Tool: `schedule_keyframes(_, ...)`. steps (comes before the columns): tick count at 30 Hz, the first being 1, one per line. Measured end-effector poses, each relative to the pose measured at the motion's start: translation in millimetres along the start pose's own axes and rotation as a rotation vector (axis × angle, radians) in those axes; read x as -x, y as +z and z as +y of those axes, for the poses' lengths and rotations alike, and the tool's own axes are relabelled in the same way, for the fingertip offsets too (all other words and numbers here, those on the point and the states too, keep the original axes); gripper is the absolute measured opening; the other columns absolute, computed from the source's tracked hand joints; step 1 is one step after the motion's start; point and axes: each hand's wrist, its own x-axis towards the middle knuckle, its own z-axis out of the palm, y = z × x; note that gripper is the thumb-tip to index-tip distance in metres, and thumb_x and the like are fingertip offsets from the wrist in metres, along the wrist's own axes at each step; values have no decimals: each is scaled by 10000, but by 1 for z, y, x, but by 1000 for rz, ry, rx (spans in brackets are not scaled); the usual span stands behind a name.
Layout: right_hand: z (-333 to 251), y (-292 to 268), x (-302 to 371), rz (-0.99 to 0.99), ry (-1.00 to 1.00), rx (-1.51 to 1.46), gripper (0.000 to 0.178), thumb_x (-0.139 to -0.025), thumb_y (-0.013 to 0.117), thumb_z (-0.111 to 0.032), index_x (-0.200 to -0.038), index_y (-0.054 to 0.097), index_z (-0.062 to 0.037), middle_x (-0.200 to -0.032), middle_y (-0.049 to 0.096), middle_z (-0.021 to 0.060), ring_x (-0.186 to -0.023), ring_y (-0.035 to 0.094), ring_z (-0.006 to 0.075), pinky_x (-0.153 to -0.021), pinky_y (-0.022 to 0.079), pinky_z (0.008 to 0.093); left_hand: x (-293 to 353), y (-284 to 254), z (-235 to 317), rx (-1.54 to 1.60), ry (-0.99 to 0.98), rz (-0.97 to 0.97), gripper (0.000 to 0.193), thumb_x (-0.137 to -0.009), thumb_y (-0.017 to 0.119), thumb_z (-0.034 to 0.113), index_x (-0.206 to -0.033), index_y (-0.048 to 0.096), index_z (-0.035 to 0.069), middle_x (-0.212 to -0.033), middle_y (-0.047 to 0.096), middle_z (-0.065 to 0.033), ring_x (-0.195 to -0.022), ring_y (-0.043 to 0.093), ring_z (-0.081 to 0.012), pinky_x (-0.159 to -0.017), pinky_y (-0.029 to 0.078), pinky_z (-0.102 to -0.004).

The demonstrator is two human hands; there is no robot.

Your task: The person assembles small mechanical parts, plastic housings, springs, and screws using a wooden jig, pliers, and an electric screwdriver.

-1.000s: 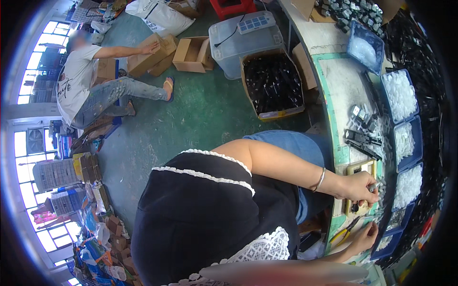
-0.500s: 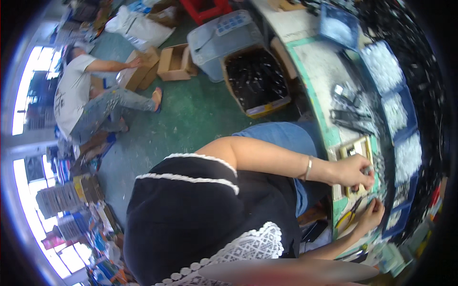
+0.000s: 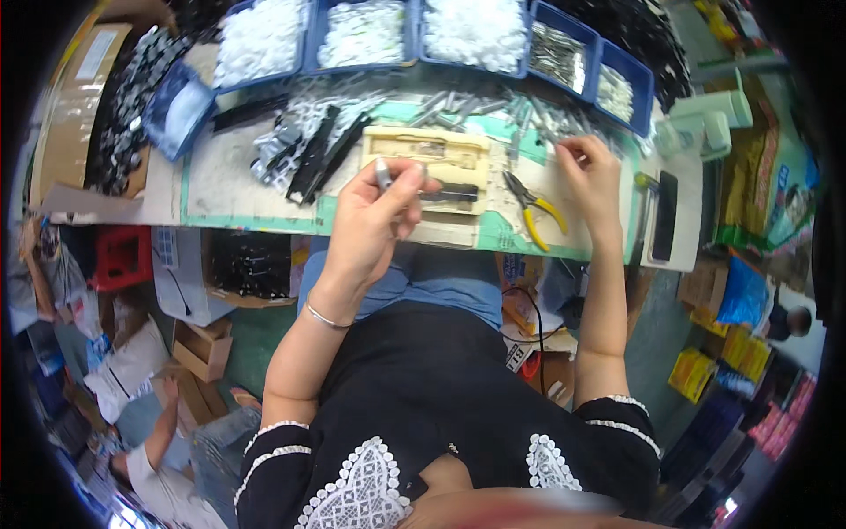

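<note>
My left hand (image 3: 374,216) is closed round a small grey metal piece (image 3: 382,174), raised at the left front of a cream fixture (image 3: 483,167). The fixture has shaped recesses, and a black part (image 3: 458,191) lies in its near one. To the right of the fixture, pliers (image 3: 535,212) with yellow handles lie with their jaws pointing away from me. Beyond their handles and to the right is my right hand (image 3: 592,181), its thumb and fingers bent together beside loose silvery metal parts (image 3: 524,119). What its fingertips hold, if anything, is too small to make out.
Blue bins (image 3: 310,44) of white and metal small parts line the table's back. Black strips (image 3: 326,154) lie left of the fixture. A dark phone (image 3: 665,214) is at the right end. A person (image 3: 163,467) sits low on the left, near cardboard boxes (image 3: 201,348).
The view has swung round to face the table squarely. My left hand has come off the fixture and now shows a grey metal piece; my right hand is among the metal parts past the pliers.
</note>
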Motion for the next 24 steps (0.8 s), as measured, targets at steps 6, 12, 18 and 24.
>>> schedule_keyframes(6,-6,7,-8,-18,-306,233,75,-756,662,-100,-784,665,-30,-809,591,92,-822,572,267,-745,454,363,1,7,-2,-5,-21,-21,162,-903,609,173,-979,584,32,-856,649,-97,-578,496,-34,-451,354,-162)
schedule_keyframes(12,-10,7,-20,-92,-447,525,83,-778,630,-115,-749,623,-37,-799,573,90,-820,549,260,-745,422,368,2,7,-5,-18,-47,-21,190,-901,613,171,-1009,597,15,-865,651,-103,-577,487,-33,-460,359,-160)
schedule_keyframes(18,-11,6,-11,-126,-404,541,94,-782,628,-119,-779,597,-31,-806,567,95,-812,550,258,-740,409,373,2,0,-6,52,-118,-74,232,-892,628,174,-1047,603,2,-910,659,-125,-585,497,-32,-472,382,-156)
schedule_keyframes(24,-103,21,16,-42,-673,-132,139,-706,684,-59,-798,580,-62,-778,555,55,-758,556,235,-725,409,337,6,-2,-6,97,-135,-67,226,-888,633,174,-1042,603,12,-928,659,-127,-612,537,-46,-476,401,-163)
